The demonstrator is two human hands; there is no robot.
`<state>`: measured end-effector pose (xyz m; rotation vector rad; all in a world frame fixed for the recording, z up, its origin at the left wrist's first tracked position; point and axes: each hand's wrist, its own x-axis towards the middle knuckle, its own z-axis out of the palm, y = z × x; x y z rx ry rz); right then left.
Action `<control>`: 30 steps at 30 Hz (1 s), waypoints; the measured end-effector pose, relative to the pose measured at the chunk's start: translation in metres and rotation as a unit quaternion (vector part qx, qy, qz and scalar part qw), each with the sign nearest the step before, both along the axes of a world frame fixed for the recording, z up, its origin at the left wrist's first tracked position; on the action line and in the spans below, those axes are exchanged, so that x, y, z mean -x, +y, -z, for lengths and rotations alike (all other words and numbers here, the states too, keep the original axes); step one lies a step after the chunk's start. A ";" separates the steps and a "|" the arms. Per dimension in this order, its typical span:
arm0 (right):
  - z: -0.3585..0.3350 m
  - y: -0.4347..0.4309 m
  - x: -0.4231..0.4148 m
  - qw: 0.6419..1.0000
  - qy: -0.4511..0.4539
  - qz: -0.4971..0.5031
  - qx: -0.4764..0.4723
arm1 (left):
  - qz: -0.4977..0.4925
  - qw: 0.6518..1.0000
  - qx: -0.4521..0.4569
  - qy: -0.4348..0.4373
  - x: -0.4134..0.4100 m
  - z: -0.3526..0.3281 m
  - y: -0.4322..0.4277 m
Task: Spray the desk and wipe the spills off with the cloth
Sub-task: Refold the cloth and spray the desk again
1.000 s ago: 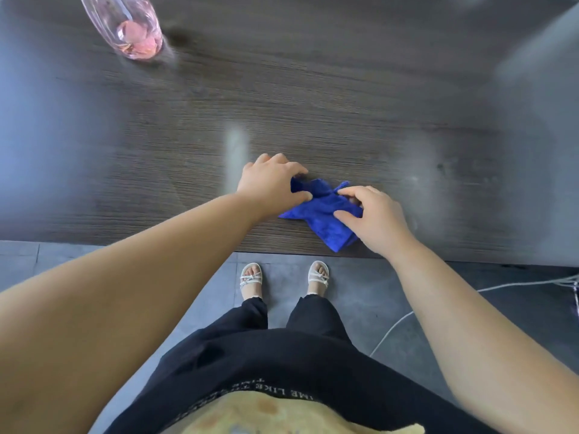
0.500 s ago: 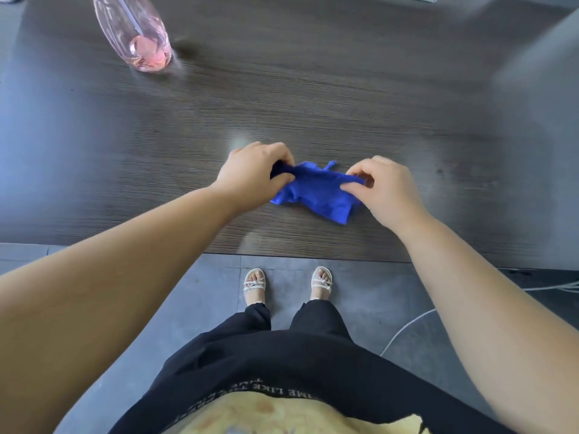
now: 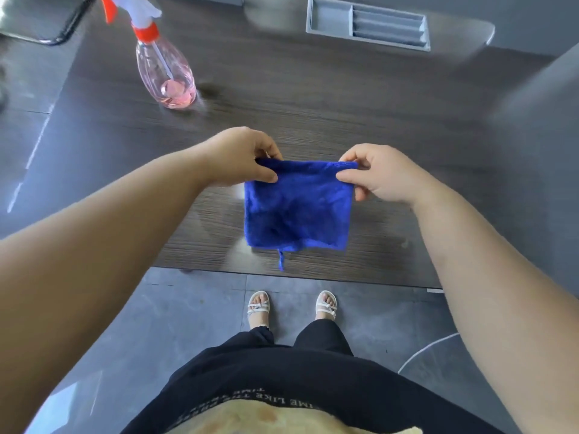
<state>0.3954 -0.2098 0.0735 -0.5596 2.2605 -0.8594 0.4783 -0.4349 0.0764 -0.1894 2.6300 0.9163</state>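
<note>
head view looks straight down past a black shirt and black trousers to a dark wood-grain desk (image 3: 313,98) and the grey tiled floor (image 3: 188,308) beneath its near edge. left hand (image 3: 241,158) pinches the upper left corner of a square royal-blue fluffy microfibre cloth (image 3: 297,208) between thumb and curled fingers, and right hand (image 3: 376,173) pinches the upper right corner the same way, so the top edge is stretched flat between them. cloth hangs spread open above the near part of the desk, its lower edge close to the desk's front edge, with a small blue loop tag (image 3: 281,260) dangling from the bottom. whether the cloth touches the desk surface cannot be told. well apart from it, at the far left of the desk, stands a clear pink plastic spray bottle (image 3: 166,73) with a red collar and a white trigger head, a little pink liquid in its base. a grey rectangular cable tray (image 3: 368,23) is set into the far edge of the desk. white strappy sandals (image 3: 258,308) show on the floor below.
</note>
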 end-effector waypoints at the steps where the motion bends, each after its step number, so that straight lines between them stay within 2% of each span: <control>1: 0.010 -0.005 0.001 1.000 0.006 0.021 -0.001 | -0.014 1.000 0.023 0.010 0.002 0.011 0.002; 3: 0.028 -0.012 0.000 0.997 0.003 0.068 0.020 | -0.048 0.996 0.069 0.036 0.002 0.033 0.005; 6: 0.049 -0.007 -0.007 0.995 0.085 0.046 0.004 | -0.047 0.986 0.116 0.107 -0.010 0.056 0.009; 9: 0.064 0.013 -0.018 0.991 0.129 -0.032 -0.014 | 0.068 0.968 0.156 0.186 -0.034 0.071 0.012; 12: 0.073 0.026 -0.026 0.984 0.142 -0.098 -0.043 | 0.176 0.947 0.216 0.163 -0.060 0.090 0.016; 15: 0.077 0.023 -0.024 0.976 0.208 -0.059 -0.024 | 0.175 0.948 0.198 0.175 -0.068 0.096 0.018; 18: 0.080 0.011 -0.018 0.986 0.158 0.028 -0.042 | 0.107 0.959 0.189 0.183 -0.064 0.091 0.016; 20: 0.085 0.002 -0.015 0.990 0.111 0.016 -0.087 | 0.076 0.965 0.192 0.164 -0.061 0.091 0.017; 23: 0.089 -0.011 -0.012 0.989 0.097 -0.008 -0.108 | 0.079 0.968 0.197 0.138 -0.061 0.101 0.017; 30: 0.088 -0.074 0.000 0.996 0.036 0.058 -0.058 | 0.023 0.952 0.287 0.108 -0.040 0.100 -0.032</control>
